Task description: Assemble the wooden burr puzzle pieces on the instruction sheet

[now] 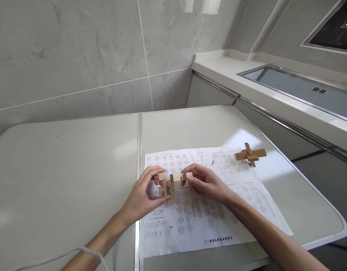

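Observation:
My left hand [145, 195] pinches an upright notched wooden block [162, 187] with a "3" on its face. My right hand [205, 182] grips a horizontal wooden bar [181, 177] and holds its end against another upright piece [170, 192] beside the numbered block. Both hands hover over a printed instruction sheet [207, 218] of small puzzle diagrams that lies on the white table [63, 169].
An assembled wooden cross-shaped puzzle [250, 154] sits at the sheet's far right corner. A metal seam [138, 150] splits the table top. A grey tiled wall stands behind, and a counter with a sink [300, 88] runs along the right. A white cord [57, 258] crosses my left forearm.

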The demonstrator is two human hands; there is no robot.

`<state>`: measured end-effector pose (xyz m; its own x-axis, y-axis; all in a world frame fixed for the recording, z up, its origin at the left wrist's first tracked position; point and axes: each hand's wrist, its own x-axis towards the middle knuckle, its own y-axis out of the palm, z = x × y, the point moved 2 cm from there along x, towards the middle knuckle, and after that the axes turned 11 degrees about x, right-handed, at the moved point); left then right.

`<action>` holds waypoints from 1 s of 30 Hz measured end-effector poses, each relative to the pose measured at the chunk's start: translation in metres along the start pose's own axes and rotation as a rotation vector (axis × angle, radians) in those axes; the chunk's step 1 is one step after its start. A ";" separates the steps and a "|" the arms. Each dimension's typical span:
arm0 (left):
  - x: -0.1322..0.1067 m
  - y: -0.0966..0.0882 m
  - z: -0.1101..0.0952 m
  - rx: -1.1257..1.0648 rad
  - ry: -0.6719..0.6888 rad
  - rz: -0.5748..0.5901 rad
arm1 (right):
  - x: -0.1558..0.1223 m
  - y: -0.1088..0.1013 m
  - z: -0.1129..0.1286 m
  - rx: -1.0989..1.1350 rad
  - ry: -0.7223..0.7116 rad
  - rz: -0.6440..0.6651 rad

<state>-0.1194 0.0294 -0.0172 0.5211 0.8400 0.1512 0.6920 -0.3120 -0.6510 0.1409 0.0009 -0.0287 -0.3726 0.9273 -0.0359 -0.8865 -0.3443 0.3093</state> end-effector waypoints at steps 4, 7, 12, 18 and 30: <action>-0.003 0.001 -0.003 0.020 -0.001 0.013 | 0.000 0.001 -0.001 0.034 0.039 0.026; -0.008 0.004 -0.008 0.060 0.125 0.004 | 0.000 0.005 -0.002 0.055 0.041 0.079; -0.015 0.011 -0.015 0.142 0.198 -0.051 | 0.000 0.015 -0.003 0.064 0.015 0.152; -0.010 0.005 -0.008 0.137 -0.051 -0.168 | 0.000 0.008 -0.001 -0.050 -0.004 0.045; -0.007 0.005 -0.001 -0.005 -0.221 -0.121 | -0.002 -0.009 0.013 -0.477 -0.061 0.057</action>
<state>-0.1188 0.0213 -0.0206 0.3129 0.9478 0.0609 0.7453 -0.2053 -0.6343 0.1530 0.0040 -0.0194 -0.4206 0.9068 0.0289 -0.8973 -0.4110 -0.1613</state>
